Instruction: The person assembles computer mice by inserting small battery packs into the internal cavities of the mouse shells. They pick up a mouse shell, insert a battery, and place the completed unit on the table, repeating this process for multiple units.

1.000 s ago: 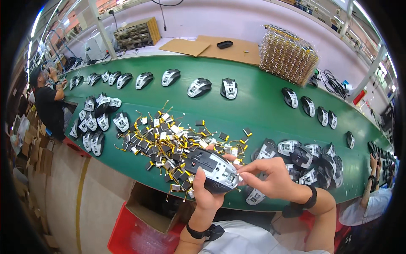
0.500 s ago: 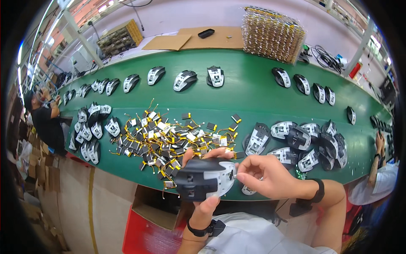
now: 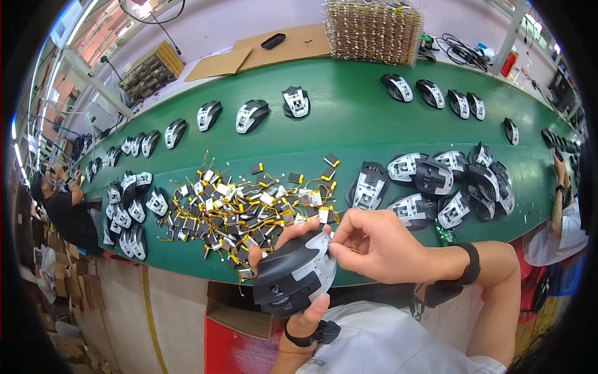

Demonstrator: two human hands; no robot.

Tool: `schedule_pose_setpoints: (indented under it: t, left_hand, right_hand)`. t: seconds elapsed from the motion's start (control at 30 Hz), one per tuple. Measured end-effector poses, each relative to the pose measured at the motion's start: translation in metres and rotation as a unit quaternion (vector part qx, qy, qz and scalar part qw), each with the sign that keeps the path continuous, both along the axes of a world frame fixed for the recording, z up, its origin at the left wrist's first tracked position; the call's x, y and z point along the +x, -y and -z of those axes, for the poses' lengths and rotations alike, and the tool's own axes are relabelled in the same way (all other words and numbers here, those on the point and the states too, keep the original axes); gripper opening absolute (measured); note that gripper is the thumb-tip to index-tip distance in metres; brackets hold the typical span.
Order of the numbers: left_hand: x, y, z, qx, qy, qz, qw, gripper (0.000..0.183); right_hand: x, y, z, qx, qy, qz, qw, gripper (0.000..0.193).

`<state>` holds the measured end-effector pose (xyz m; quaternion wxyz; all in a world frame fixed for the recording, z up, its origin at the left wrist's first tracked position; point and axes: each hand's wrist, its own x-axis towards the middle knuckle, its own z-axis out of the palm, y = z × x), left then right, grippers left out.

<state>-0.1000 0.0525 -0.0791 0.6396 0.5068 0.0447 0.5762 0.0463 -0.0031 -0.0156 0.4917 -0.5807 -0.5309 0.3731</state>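
My left hand (image 3: 305, 318) is wrapped round a black and white computer mouse (image 3: 296, 274), its fingers along the far side and its thumb at the near side. The mouse is tilted over the front edge of the bench. At its white right end my right hand (image 3: 374, 246) is closed in a pinch. A thin yellowish wire shows by those fingers; its end is hidden. Just beyond my hands lies a heap of small flat battery packs (image 3: 240, 215) with yellow wires and white plugs. On the right, a pile of similar mice (image 3: 433, 176) sits close to my right hand.
More mice (image 3: 134, 199) are piled on the left of the green bench (image 3: 336, 124). A spaced row of mice (image 3: 251, 116) runs along its far part. Cardboard and a clear tray stack (image 3: 374, 34) stand behind. People work at both sides; a red bin (image 3: 240, 346) stands below.
My view has shifted, so the bench looks tilted. The mouse has turned in my left hand, its white end now pointing more upward. My right hand stays pinched at that end.
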Motion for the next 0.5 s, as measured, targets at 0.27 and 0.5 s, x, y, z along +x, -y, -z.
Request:
schedule_pose_setpoints:
  t: [0.27, 0.5]
  left_hand:
    - [0.003, 0.002, 0.002, -0.006, 0.010, 0.028, 1.000, 0.103]
    - [0.003, -0.002, -0.001, 0.056, -0.013, 0.056, 0.997, 0.100]
  right_hand:
    - [0.004, 0.001, 0.000, 0.026, 0.054, 0.006, 0.998, 0.014]
    - [0.009, 0.003, -0.009, -0.027, 0.019, -0.008, 0.999, 0.012]
